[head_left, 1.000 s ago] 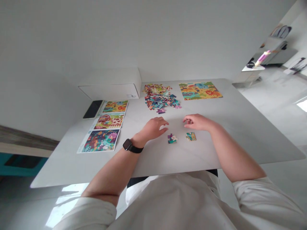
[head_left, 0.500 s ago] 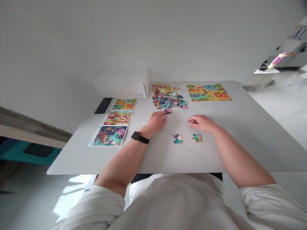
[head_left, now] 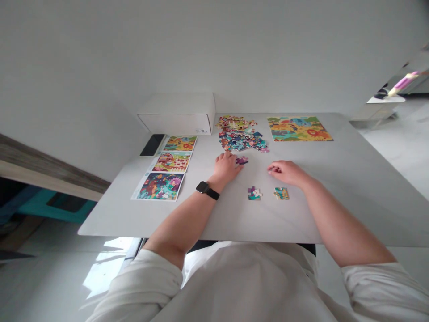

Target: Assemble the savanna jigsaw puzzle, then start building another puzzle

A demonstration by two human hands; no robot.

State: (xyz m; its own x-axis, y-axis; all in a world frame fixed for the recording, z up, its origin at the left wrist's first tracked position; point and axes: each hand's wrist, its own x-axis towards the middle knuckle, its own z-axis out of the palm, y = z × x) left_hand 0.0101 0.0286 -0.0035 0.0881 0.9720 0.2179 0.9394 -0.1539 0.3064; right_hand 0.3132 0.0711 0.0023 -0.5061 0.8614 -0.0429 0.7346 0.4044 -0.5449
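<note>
My left hand (head_left: 226, 165) lies on the white table (head_left: 351, 188) just below a pile of loose puzzle pieces (head_left: 243, 136). Its curled fingertips pinch the edge of a purple puzzle piece (head_left: 241, 159) lying apart from the pile. A black watch (head_left: 208, 190) is on that wrist. My right hand (head_left: 284, 171) rests to the right as a loose fist, with nothing visible in it. Two small joined clusters lie nearer to me: a purple-and-teal cluster (head_left: 254, 193) between my hands and a teal-and-orange cluster (head_left: 281, 193) under my right wrist.
A finished animal puzzle (head_left: 299, 129) lies at the far right of the table. Three picture cards (head_left: 172, 161) sit in a column at the left, with a black phone (head_left: 153, 145) beside them. A white box (head_left: 179, 114) stands at the back.
My left hand has reached forward from beside the two clusters to the purple piece and drawn it slightly away from the pile. The camera has turned left. My right hand has stayed put.
</note>
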